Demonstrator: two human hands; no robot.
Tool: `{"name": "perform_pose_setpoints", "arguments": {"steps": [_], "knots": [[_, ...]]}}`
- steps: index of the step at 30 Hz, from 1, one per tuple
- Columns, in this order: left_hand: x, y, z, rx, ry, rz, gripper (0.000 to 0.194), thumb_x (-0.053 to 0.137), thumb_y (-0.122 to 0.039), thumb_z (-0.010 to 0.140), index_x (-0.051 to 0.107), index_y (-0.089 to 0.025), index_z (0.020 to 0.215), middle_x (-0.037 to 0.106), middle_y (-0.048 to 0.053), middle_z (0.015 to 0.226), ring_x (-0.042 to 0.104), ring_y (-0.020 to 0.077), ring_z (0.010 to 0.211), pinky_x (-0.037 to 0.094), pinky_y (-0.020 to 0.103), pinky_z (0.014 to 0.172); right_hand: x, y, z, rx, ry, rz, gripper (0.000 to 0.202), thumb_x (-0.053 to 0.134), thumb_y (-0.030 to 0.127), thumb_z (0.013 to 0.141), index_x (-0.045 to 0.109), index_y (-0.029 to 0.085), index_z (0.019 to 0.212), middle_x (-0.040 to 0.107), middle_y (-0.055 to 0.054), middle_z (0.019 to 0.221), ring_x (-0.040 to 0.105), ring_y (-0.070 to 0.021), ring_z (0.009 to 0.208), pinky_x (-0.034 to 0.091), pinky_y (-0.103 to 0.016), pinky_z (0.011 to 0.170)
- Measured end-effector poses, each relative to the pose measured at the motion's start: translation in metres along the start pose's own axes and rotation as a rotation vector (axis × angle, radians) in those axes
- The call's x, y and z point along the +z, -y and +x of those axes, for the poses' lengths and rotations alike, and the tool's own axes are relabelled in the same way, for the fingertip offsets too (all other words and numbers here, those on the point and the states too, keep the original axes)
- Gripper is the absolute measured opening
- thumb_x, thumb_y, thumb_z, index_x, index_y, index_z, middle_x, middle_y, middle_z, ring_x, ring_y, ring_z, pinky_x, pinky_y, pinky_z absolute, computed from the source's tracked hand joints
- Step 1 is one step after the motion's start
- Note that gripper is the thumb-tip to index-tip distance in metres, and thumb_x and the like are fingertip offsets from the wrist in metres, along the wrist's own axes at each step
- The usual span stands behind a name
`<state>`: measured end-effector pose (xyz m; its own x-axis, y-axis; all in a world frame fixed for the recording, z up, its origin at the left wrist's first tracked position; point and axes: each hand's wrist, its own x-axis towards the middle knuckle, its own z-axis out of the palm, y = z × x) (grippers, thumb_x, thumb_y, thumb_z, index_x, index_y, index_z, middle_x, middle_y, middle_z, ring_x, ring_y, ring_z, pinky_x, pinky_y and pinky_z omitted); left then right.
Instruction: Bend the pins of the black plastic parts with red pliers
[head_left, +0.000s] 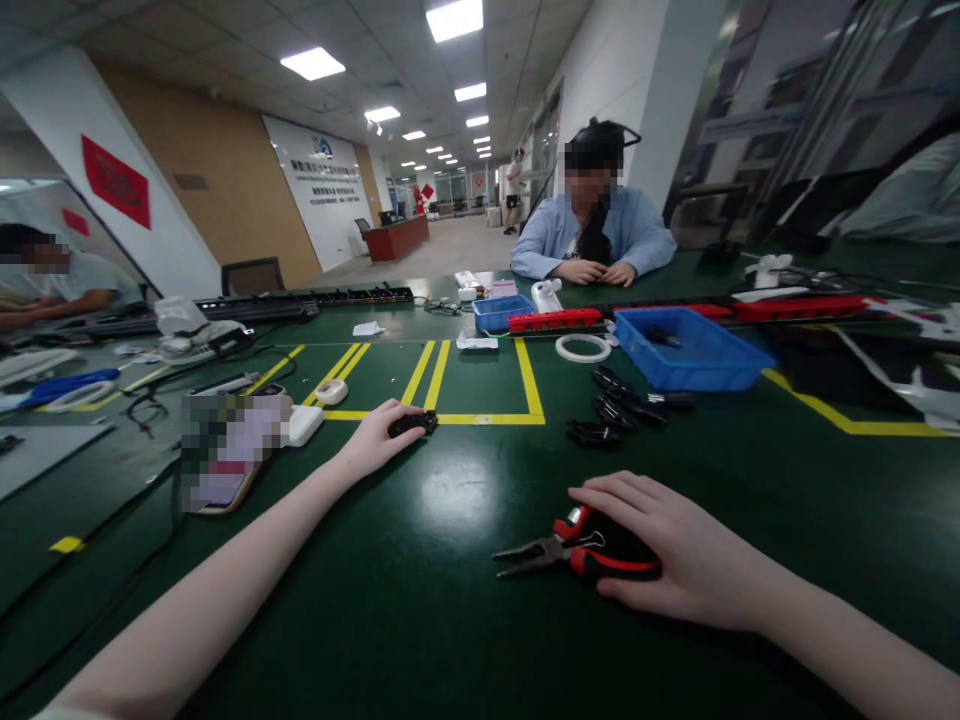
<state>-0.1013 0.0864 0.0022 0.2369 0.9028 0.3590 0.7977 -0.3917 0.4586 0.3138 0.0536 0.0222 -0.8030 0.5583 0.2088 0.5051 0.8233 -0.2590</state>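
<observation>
Toward the middle of the green table, my left hand grips a small black plastic part near a yellow tape line. My right hand is wrapped over the handles of long-nose pliers with red and black grips. Their jaws are a little apart and point left, with nothing between them. Beyond the pliers lie several similar black parts in a loose pile.
Behind the pile stands a blue bin, with a white ring beside it. A phone and a white box lie left of my left hand. Cables run along the left. Across the table sits a person.
</observation>
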Motion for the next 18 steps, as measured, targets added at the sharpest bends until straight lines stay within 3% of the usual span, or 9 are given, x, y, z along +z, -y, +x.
{"name": "perform_pose_setpoints", "arguments": {"steps": [4,7,11,18], "knots": [[0.007,-0.025,-0.003,0.062,0.063,-0.049,0.034,0.06,-0.042,0.093,0.067,-0.022,0.119,0.064,0.007,0.111,0.065,0.0208,0.099,0.053,0.035,0.09,0.006,-0.003,-0.002,-0.014,-0.041,-0.019,0.068,0.068,0.05,0.08,0.051,0.024,0.14,0.063,-0.014,0.131,0.06,-0.0335,0.118,0.052,-0.053,0.095],[0.011,-0.048,-0.007,0.186,0.142,-0.036,0.03,0.059,-0.038,0.095,0.067,-0.022,0.119,0.062,0.007,0.122,0.063,0.0211,0.108,0.051,0.037,0.095,0.008,-0.004,-0.003,-0.024,-0.059,-0.038,0.068,0.069,0.048,0.079,0.05,0.024,0.14,0.063,-0.014,0.13,0.061,-0.0333,0.117,0.053,-0.052,0.094],[0.011,-0.075,-0.013,0.222,0.237,-0.075,0.028,0.06,-0.035,0.095,0.067,-0.019,0.117,0.064,0.007,0.116,0.064,0.0197,0.103,0.054,0.035,0.09,0.008,-0.006,-0.002,-0.039,-0.043,-0.068,0.069,0.068,0.05,0.08,0.048,0.026,0.142,0.063,-0.013,0.131,0.061,-0.0325,0.117,0.055,-0.049,0.091],[0.016,-0.098,-0.021,0.308,0.429,-0.191,0.038,0.066,-0.029,0.091,0.061,-0.019,0.127,0.06,0.01,0.123,0.062,0.0211,0.108,0.054,0.035,0.09,0.007,-0.005,0.0,-0.062,-0.042,-0.08,0.067,0.067,0.049,0.081,0.049,0.023,0.14,0.063,-0.013,0.129,0.061,-0.0316,0.116,0.056,-0.047,0.09]]}}
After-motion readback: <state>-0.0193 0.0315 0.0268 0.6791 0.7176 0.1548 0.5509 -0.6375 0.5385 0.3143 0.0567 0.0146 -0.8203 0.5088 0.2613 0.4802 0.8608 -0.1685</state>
